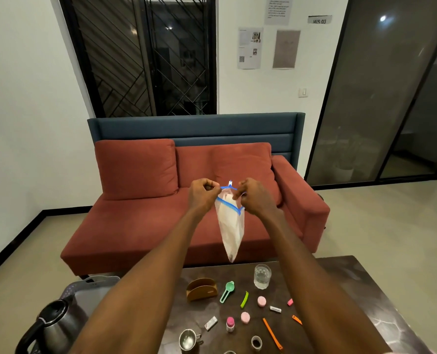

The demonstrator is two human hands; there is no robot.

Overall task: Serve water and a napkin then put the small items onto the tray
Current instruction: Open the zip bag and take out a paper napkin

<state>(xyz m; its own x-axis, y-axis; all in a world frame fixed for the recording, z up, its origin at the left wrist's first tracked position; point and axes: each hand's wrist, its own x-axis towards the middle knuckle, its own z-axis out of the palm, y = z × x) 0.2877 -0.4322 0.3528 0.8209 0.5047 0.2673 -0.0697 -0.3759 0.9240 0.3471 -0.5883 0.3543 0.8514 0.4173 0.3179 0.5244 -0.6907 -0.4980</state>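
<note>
Far left, at about eight o'clock: a steel kettle (56,325) with a black handle, and just behind it a grey tray (94,290), partly hidden by the left forearm and apparently without any small items on it.

Toward centre, held up over the near edge of the sofa (140,221): a zip bag (230,226) with a blue seal strip, hanging point-down above the table (365,302). Left hand (202,195) pinched shut on the bag's mouth at its nine o'clock corner; right hand (254,198) pinched shut on the opposite lip at three o'clock. Mouth pulled partly apart, slider tab standing up between the two hands. Something pale inside, probably napkins, though hard to tell through the plastic.

Below, on the dark tabletop: an empty wooden napkin holder (202,288) at the bag's seven o'clock, a green scoop (228,291) beside it, then a glass of water (262,275) at about five o'clock from the bag. Nearer the camera, scattered small items: a green clip (244,299), two pink round caps (261,301) (245,317), a small pink-capped bottle (230,323), a steel cup (188,339), an orange strip (272,333).

Judged step: water looks served, napkin stage in hand, bag being opened. Next move likely calls for widening the mouth, keeping one hand on the rim while the other reaches in and draws a napkin out. Tray loading not yet begun.
</note>
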